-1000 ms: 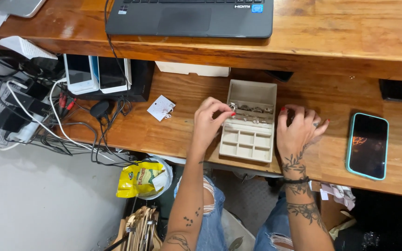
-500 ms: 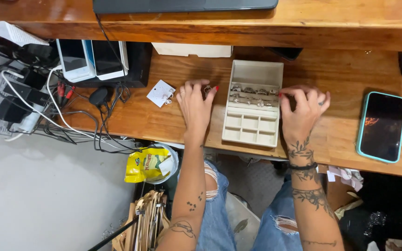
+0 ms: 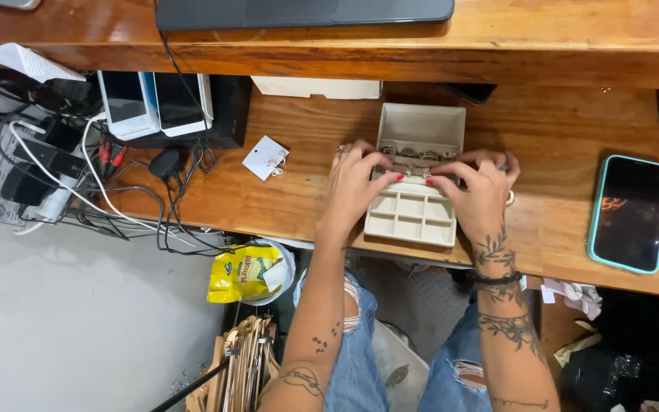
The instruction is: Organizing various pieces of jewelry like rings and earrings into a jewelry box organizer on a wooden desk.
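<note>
An open cream jewellery box [image 3: 413, 216] sits on the lower wooden shelf [image 3: 284, 206], its lid standing up at the back. Several rings lie in a padded row across its middle, and the small square compartments at the front look bare. My left hand [image 3: 352, 187] rests on the box's left side, its fingertips at the ring row. My right hand [image 3: 478, 191] lies over the right side, fingertips meeting the left ones at that row. Whether either hand pinches a ring is hidden by the fingers.
A phone in a teal case [image 3: 629, 213] lies at the right. A white earring card [image 3: 265, 158] lies left of the box. Cables, chargers and white devices [image 3: 150, 103] crowd the left end. A laptop [image 3: 303, 11] sits on the upper desk. A yellow bag [image 3: 242, 275] lies below.
Both hands have moved inward from the box's sides onto its ring row. The view has shifted slightly downward.
</note>
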